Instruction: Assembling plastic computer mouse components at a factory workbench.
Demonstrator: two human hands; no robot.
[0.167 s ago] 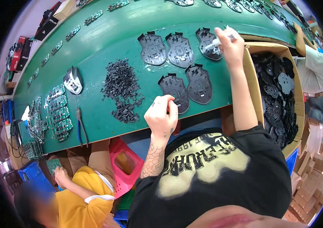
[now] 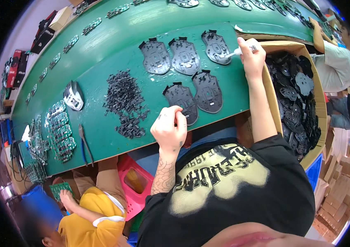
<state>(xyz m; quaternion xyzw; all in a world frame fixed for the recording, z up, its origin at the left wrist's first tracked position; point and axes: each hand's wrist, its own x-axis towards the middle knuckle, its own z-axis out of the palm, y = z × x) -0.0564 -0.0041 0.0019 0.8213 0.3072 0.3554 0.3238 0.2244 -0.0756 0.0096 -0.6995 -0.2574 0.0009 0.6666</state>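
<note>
My right hand (image 2: 252, 59) is closed around a white squeeze bottle with a thin nozzle (image 2: 236, 52). The nozzle tip points at the lower right edge of a black mouse base (image 2: 216, 46); whether it touches cannot be told. Two more mouse bases (image 2: 156, 55) (image 2: 185, 54) lie to its left, and another two (image 2: 207, 91) (image 2: 181, 101) lie nearer me. My left hand (image 2: 169, 129) is curled closed beside the nearest left base, its fingertips hidden. Left of the bases is a heap of small black plastic pieces (image 2: 124, 96).
A cardboard box (image 2: 270, 92) full of black plastic parts stands at my right. Leftward on the green table (image 2: 101, 131) lie a white-and-black mouse shell (image 2: 73, 96), pliers (image 2: 83, 144) and stacked circuit boards (image 2: 61, 131). A co-worker in yellow (image 2: 96, 210) sits at my left.
The nozzle has moved from the middle of the upper right base to its lower right edge, and my right hand has come nearer me. The view has shifted slightly; my left hand stays closed.
</note>
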